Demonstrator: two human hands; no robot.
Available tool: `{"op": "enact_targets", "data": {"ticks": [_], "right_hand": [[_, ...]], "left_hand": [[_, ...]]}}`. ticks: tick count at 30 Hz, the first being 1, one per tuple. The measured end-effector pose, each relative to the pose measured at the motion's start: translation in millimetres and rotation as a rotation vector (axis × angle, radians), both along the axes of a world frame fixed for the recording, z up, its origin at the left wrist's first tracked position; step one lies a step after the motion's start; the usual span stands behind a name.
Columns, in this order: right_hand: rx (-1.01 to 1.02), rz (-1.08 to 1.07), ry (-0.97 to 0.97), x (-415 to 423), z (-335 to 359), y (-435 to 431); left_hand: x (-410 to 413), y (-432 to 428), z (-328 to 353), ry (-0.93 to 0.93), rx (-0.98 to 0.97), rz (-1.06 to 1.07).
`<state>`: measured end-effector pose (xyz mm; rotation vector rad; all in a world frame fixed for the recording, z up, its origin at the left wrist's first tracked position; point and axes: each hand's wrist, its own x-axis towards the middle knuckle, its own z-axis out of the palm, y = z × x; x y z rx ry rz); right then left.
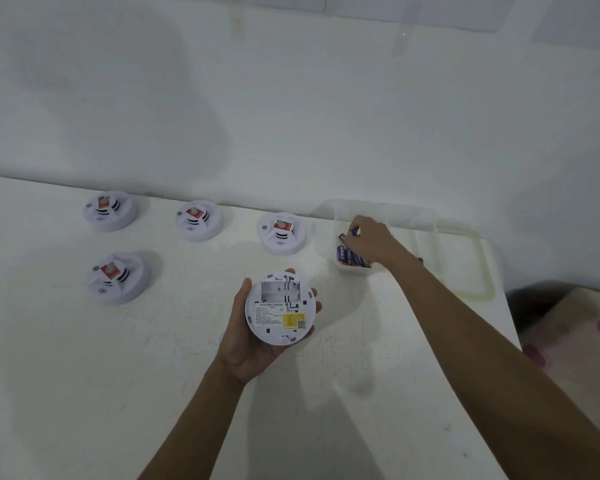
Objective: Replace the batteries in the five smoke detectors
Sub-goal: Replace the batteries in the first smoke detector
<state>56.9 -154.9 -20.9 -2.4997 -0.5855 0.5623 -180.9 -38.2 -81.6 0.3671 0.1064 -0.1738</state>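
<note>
My left hand [248, 336] cradles the smoke detector [280, 309], its open battery compartment facing up; my right hand [373, 241] pinches a blue battery [353, 232] over the clear container [381, 237].

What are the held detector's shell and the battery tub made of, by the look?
Detector: looks like matte white moulded plastic; the back shows moulded slots, ribs and an open battery bay. Tub: looks like clear, thin plastic; the wall and table show through its sides and the rim catches light. Could be glass, but it seems too thin.
</note>
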Motion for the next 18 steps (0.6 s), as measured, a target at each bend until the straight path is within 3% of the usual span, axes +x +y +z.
{"op": "enact_targets", "data": {"ticks": [6, 12, 18], "right_hand": [[0.431, -0.278, 0.171, -12, 13, -13], [0.774, -0.343, 0.252, -62, 29, -7], [1.132, -0.456, 0.553, -135, 52, 24]], "left_hand": [[-10, 16, 5, -0.033, -0.033, -0.017], [-20, 40, 12, -0.042, -0.056, -0.055], [-37, 66, 15, -0.045, -0.084, -0.096]]}}
